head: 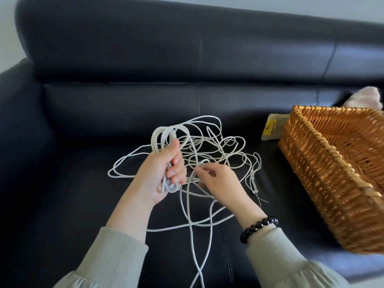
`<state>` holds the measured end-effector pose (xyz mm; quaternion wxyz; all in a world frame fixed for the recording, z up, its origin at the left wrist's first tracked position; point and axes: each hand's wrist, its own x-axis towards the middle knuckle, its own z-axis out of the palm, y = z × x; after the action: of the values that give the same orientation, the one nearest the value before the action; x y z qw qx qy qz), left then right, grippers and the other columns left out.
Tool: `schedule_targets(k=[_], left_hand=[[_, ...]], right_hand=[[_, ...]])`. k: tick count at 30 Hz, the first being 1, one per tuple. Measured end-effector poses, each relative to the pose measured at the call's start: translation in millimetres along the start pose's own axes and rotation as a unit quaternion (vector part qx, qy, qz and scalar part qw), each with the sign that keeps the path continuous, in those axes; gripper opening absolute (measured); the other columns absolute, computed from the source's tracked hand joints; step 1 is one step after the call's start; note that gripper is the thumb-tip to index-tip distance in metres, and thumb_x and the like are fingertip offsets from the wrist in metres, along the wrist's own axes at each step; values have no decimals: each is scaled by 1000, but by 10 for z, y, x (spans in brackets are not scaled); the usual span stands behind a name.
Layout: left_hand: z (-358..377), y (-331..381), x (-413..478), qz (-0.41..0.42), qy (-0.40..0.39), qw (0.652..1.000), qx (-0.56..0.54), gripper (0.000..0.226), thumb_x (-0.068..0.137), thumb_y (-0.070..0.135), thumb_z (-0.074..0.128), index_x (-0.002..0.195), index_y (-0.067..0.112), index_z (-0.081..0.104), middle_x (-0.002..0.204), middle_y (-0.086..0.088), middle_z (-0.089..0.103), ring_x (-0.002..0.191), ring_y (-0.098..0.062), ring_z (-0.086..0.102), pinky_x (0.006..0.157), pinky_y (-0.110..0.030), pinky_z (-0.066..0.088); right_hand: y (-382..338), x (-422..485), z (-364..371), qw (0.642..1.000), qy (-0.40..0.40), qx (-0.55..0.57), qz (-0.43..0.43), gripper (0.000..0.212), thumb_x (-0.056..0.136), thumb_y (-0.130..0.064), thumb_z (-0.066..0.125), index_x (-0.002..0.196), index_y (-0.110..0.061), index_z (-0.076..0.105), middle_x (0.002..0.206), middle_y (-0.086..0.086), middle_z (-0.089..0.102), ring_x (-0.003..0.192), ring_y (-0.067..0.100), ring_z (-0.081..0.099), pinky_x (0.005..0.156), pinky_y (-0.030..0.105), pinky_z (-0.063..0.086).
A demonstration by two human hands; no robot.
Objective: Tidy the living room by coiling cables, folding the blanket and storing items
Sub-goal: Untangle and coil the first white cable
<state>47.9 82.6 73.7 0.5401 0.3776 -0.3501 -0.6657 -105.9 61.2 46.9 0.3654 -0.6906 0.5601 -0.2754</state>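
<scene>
Left grip holds cable coil upright; right grip pinches strand.

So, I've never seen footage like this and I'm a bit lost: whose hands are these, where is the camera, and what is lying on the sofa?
There is no machine here. These are a person's two bare hands, filmed by one wide-angle camera worn on their head, looking forward and down. The left hand grips a bundle of coiled white cable. The right hand, with a black bead bracelet on its wrist, pinches a strand of the rest, which lies tangled on a black leather sofa. To the right sits a wicker basket, with a small yellow-labelled packet beside it and something pale and fluffy behind it.
</scene>
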Motion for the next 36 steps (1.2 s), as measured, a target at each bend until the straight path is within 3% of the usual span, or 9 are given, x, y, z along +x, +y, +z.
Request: schedule_targets(k=[4, 7, 12, 17, 20, 27, 31, 33, 36], left_hand=[[6, -4, -3, 20, -13, 999, -34, 43, 83, 43, 49, 49, 16, 45, 39, 3, 30, 35, -10, 32, 44, -21, 38], [-2, 0, 2, 33, -4, 997, -65, 44, 85, 42, 48, 50, 15, 44, 40, 3, 30, 35, -10, 31, 42, -20, 38], [-27, 19, 31, 61, 56, 992, -92, 44, 83, 47, 49, 51, 17, 44, 41, 4, 29, 37, -9, 30, 48, -19, 37], [-22, 39, 52, 65, 143, 979, -132, 46, 92, 45, 47, 57, 16, 38, 43, 4, 28, 38, -8, 29, 45, -18, 35], [-50, 39, 81, 48, 196, 967, -156, 48, 96, 45, 48, 59, 16, 37, 44, 5, 28, 37, -8, 28, 44, -18, 35], [-81, -16, 120, 17, 271, 945, -181, 46, 96, 43, 53, 61, 16, 40, 44, 5, 32, 37, -7, 31, 51, -19, 35], [-145, -17, 125, 12, 299, 933, -201, 45, 95, 44, 55, 62, 16, 39, 43, 7, 32, 36, -7, 31, 53, -18, 34], [-163, -24, 135, 6, 309, 928, -210, 45, 95, 43, 56, 63, 16, 39, 43, 7, 32, 36, -6, 31, 53, -18, 34], [-187, -36, 146, -4, 326, 916, -234, 43, 94, 42, 58, 65, 15, 41, 45, 7, 33, 37, -6, 32, 52, -17, 36]], right_hand=[[-6, -18, -12, 994, -112, 10, 0, 26, 93, -45, 52, 79, -27, 64, 63, 8, 68, 38, 3, 37, 42, 10, 30], [14, -11, -6, 992, -121, -11, 15, 38, 88, -52, 56, 56, -31, 60, 47, 0, 51, 39, 6, 33, 45, 17, 31], [11, -1, -55, 998, -39, -34, 44, 43, 81, -52, 64, 60, -15, 67, 40, -7, 30, 36, 7, 26, 44, 21, 26], [18, 0, -123, 994, 60, -89, -8, 15, 86, -19, 58, 73, -21, 66, 56, -2, 55, 50, 13, 46, 53, 27, 41], [39, 19, -173, 989, 114, -97, -20, 13, 90, -17, 58, 84, -22, 69, 66, 0, 63, 64, 20, 58, 60, 28, 45], [91, 13, -263, 960, 248, -126, -17, 22, 90, -3, 49, 86, -11, 69, 68, 3, 61, 66, 24, 57, 59, 35, 46], [86, 13, -288, 953, 297, -62, -18, 27, 88, 4, 50, 93, -12, 71, 89, -2, 64, 82, 12, 56, 66, 17, 40], [82, 21, -310, 951, 308, -13, -36, 29, 84, 11, 50, 80, -13, 67, 86, -4, 59, 76, 5, 52, 63, 5, 36], [98, 38, -349, 940, 332, 52, -59, 34, 76, 20, 49, 68, -10, 62, 80, -8, 57, 79, 3, 53, 67, 2, 38]])
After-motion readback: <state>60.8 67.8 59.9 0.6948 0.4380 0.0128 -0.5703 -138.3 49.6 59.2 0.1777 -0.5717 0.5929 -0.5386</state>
